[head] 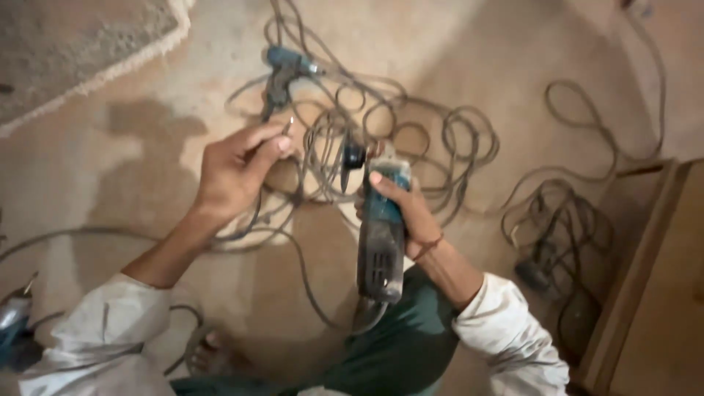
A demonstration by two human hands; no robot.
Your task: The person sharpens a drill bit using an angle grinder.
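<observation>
Right hand (411, 216) wrapped around blue-grey angle grinder (381, 235), held upright above lap. Left hand (235, 172) pinching small metal tool (287, 126) between fingertips. Tangled cables (411, 139) across floor (147, 147); blue drill (282, 70) beyond.

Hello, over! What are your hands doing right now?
Right hand grips dusty blue-grey angle grinder. Left hand pinches small thin metal tool. Tangled grey cables on floor below.
</observation>
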